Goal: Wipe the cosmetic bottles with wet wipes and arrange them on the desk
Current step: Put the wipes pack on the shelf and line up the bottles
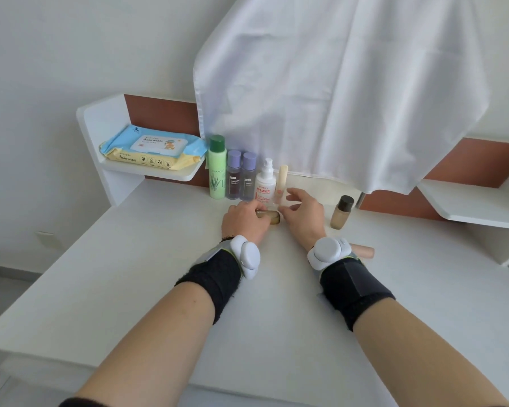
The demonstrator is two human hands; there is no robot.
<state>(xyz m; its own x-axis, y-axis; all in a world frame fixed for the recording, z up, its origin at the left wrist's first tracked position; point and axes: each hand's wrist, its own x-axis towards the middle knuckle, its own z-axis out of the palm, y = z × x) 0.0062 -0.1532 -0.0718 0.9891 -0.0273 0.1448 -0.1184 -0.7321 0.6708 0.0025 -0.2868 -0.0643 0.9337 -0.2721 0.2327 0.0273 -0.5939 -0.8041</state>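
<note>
Your left hand [244,220] is gripping the amber bottle [272,217], fingers curled, just before the white spray bottle [266,183]; your right hand [301,214] is hovering spread-fingered, seemingly empty. Be standing it upright slowly.

Left hand [244,219] grips small amber bottle [272,217] lying on desk [159,274]; right hand [302,215] spread just beside; row of bottles [238,177] upright behind.

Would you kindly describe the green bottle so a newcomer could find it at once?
Find the white cloth hanging behind the desk. Below its left edge stands a row of bottles; the green bottle is at its left end. It alone is green, and tallest.
</note>
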